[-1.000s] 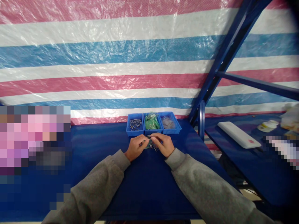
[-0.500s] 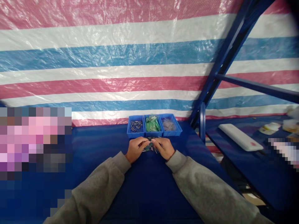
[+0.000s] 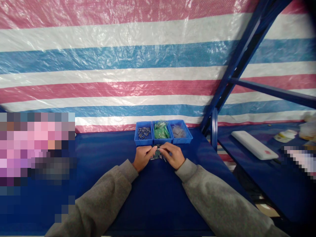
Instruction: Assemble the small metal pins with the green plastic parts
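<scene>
My left hand (image 3: 143, 157) and my right hand (image 3: 174, 155) face each other just in front of the blue bins, thumbs and fingers pinched close together. What sits in the pinches is too small and too covered to make out. Under and between the fingertips lies a small pile of thin, shiny metal pieces (image 3: 161, 157), with something dark green among them, partly hidden by the hands. Behind, the left blue bin holds slim dark metal pieces like screws (image 3: 144, 133). A green plastic bag (image 3: 161, 131) with pale pieces fills the middle bin, and clear plastic bags (image 3: 178, 131) lie in the right one.
Grey sleeves rest over the blue table (image 3: 153, 204). A striped plastic sheet (image 3: 111, 89) hangs behind it, and a blue metal frame (image 3: 228, 77) rises at the right. On the second table are a long white box (image 3: 254, 144) and a small white bottle (image 3: 286, 135). A blurred-out patch covers the left side.
My fingers shift slightly over the pile, and my hands part a little, showing more of the green between them. The bins stay in place; the view tilts slightly.
</scene>
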A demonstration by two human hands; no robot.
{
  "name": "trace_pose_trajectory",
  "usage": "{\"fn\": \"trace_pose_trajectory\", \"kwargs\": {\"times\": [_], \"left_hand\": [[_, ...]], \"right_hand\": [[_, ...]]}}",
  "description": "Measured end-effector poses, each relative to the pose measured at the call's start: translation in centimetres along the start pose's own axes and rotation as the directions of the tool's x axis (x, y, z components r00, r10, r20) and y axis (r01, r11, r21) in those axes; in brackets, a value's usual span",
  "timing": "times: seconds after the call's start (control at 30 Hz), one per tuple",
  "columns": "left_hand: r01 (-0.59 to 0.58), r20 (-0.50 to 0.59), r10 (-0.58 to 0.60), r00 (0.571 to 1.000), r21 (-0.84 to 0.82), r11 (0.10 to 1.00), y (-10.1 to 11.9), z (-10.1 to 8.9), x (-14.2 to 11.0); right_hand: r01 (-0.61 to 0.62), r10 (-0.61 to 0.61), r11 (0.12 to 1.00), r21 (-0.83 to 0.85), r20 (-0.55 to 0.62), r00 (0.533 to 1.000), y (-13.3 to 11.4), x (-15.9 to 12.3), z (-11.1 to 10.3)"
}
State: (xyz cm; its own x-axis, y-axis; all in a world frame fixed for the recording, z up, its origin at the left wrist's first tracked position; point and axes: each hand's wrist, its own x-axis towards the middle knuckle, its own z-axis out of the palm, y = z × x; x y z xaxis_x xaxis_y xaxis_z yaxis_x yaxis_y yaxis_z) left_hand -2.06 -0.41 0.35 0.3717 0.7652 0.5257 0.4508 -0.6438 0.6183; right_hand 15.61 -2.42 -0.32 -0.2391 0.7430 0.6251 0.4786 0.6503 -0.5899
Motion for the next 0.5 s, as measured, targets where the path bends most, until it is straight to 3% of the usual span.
{"fn": "trace_pose_trajectory", "kwargs": {"times": [0.33,0.5], "left_hand": [[-0.053,-0.011,0.052,0.999,-0.059,0.997,0.05,-0.08,0.26],[-0.048,-0.095,0.041,0.995,-0.083,0.995,0.42,-0.13,0.51]], "right_hand": [[-0.026,0.033,0.997,-0.067,0.101,0.994,0.35,-0.05,0.34],[-0.073,0.080,0.987,-0.146,0.038,0.996,0.86,-0.15,0.37]]}}
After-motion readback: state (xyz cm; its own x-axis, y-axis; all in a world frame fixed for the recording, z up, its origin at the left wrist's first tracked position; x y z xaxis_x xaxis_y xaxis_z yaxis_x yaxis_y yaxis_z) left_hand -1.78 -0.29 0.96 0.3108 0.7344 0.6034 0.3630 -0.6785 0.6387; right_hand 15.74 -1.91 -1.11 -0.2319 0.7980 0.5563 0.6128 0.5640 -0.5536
